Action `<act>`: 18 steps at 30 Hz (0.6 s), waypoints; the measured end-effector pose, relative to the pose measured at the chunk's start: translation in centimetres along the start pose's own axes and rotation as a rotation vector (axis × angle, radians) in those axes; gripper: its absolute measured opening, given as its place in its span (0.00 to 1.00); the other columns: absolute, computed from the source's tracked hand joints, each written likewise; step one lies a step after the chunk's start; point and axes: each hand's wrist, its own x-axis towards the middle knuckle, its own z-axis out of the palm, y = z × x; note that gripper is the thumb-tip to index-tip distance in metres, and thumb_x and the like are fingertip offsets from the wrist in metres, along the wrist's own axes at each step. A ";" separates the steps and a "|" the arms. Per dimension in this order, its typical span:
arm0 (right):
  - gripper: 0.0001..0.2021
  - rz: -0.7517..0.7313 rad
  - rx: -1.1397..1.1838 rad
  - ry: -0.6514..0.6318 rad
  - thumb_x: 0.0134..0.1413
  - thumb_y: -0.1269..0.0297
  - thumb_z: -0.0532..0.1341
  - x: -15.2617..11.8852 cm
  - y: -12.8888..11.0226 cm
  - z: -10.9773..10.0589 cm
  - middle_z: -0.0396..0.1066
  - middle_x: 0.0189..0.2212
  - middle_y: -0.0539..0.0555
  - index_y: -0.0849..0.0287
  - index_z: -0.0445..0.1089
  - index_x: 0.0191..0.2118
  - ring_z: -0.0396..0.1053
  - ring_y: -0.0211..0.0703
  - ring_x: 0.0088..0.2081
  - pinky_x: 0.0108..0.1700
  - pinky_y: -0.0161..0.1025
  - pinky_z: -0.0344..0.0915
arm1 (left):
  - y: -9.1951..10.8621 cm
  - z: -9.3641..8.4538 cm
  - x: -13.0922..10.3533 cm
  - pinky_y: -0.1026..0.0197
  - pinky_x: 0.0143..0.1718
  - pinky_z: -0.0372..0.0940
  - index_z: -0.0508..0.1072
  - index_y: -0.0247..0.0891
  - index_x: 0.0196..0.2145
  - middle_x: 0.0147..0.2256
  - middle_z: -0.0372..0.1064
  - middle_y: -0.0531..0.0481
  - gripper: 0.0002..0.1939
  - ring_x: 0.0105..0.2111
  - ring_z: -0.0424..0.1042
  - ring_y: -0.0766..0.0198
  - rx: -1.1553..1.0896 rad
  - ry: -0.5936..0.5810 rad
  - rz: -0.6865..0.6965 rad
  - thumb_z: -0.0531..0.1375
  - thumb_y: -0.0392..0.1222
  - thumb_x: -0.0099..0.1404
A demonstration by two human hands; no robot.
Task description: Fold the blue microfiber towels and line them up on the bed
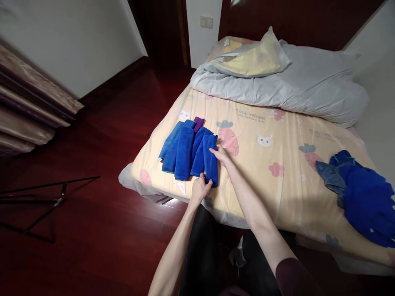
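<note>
A folded blue towel lies at the right end of a row of folded cloths on the bed. My left hand pinches its near end, thumb at the lower edge. On its far right side, my right hand grips the edge with the thumb on top; the other fingers are partly hidden. Directly left, overlapping one another, are several more folded blue cloths, some a lighter blue. A small purple folded cloth shows behind them.
A loose heap of blue cloths lies at the bed's right. A grey quilt and yellow pillow are at the head of the patterned bed. Black stand legs rest on the red floor, left, near a curtain.
</note>
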 end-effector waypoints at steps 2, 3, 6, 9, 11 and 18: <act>0.24 0.000 -0.001 0.063 0.61 0.59 0.65 0.3 -0.9 0.1 0.76 0.53 0.58 0.57 0.63 0.59 0.74 0.46 0.51 0.59 0.51 0.70 | 0.3 -1.9 -0.1 0.57 0.43 0.67 0.71 0.37 0.47 0.38 0.77 0.44 0.12 0.38 0.77 0.55 -0.086 0.031 0.019 0.60 0.46 0.69; 0.26 -0.036 -0.008 0.103 0.61 0.59 0.64 0.5 -1.6 0.2 0.74 0.56 0.59 0.57 0.60 0.62 0.73 0.46 0.54 0.61 0.51 0.68 | 0.5 -3.0 -0.1 0.58 0.43 0.67 0.71 0.37 0.48 0.39 0.77 0.44 0.13 0.38 0.77 0.56 -0.113 0.078 0.030 0.60 0.45 0.69; 0.31 -0.204 -0.054 0.195 0.66 0.58 0.59 1.5 -4.4 1.4 0.66 0.64 0.62 0.58 0.52 0.70 0.66 0.49 0.62 0.67 0.53 0.63 | 0.7 -6.9 0.4 0.58 0.42 0.67 0.68 0.37 0.55 0.43 0.77 0.44 0.18 0.36 0.76 0.58 -0.147 0.263 0.039 0.59 0.47 0.70; 0.33 -0.282 -0.157 0.164 0.70 0.56 0.56 2.3 -7.0 3.6 0.54 0.71 0.62 0.58 0.48 0.74 0.53 0.56 0.71 0.74 0.60 0.51 | 0.5 -9.7 1.5 0.58 0.41 0.68 0.65 0.37 0.60 0.40 0.77 0.46 0.22 0.33 0.75 0.57 -0.093 0.369 0.038 0.57 0.47 0.72; 0.31 -0.269 -0.279 0.025 0.70 0.55 0.57 2.2 -7.8 5.3 0.47 0.75 0.61 0.59 0.54 0.73 0.45 0.64 0.74 0.75 0.67 0.43 | -0.1 -10.1 2.3 0.57 0.41 0.68 0.67 0.36 0.59 0.36 0.76 0.46 0.21 0.34 0.76 0.55 -0.012 0.318 0.028 0.57 0.46 0.72; 0.30 -0.276 -0.463 -0.240 0.72 0.59 0.54 -0.7 -5.6 7.7 0.40 0.78 0.57 0.63 0.53 0.74 0.35 0.62 0.77 0.76 0.66 0.41 | -1.2 -8.0 1.5 0.54 0.42 0.70 0.66 0.31 0.60 0.40 0.77 0.35 0.26 0.40 0.79 0.46 0.322 0.174 -0.045 0.52 0.53 0.75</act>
